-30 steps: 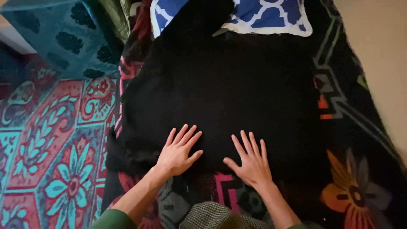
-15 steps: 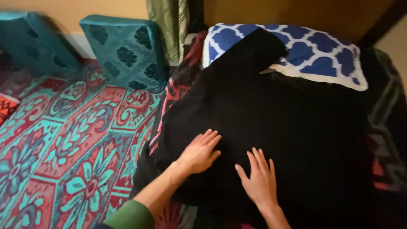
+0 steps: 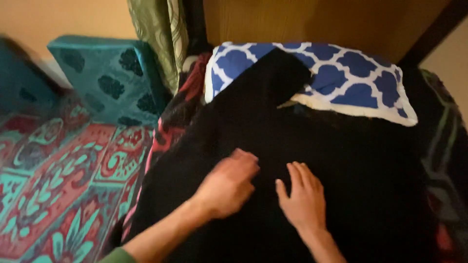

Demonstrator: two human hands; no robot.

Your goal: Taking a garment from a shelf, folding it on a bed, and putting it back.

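Note:
A large black cloth [image 3: 302, 146] lies spread over a bed, one corner lapping onto a blue and white patterned pillow [image 3: 341, 78]. My left hand [image 3: 229, 187] rests on the cloth near its middle, fingers loosely curled and blurred by motion. My right hand [image 3: 303, 197] lies flat on the cloth just to the right, fingers together and pointing toward the pillow. Neither hand holds anything. A green sleeve [image 3: 117, 255] shows at my left forearm.
A dark patterned blanket [image 3: 446, 160] lies under the black cloth. A red and teal patterned carpet [image 3: 58, 185] covers the floor at left, with teal cushions [image 3: 105, 73] against the wall. A green curtain [image 3: 156, 34] hangs by a wooden headboard [image 3: 312, 22].
The view has lifted toward the pillow and headboard. Both hands slid forward over the black cloth; my left hand's fingers went from spread flat to curled.

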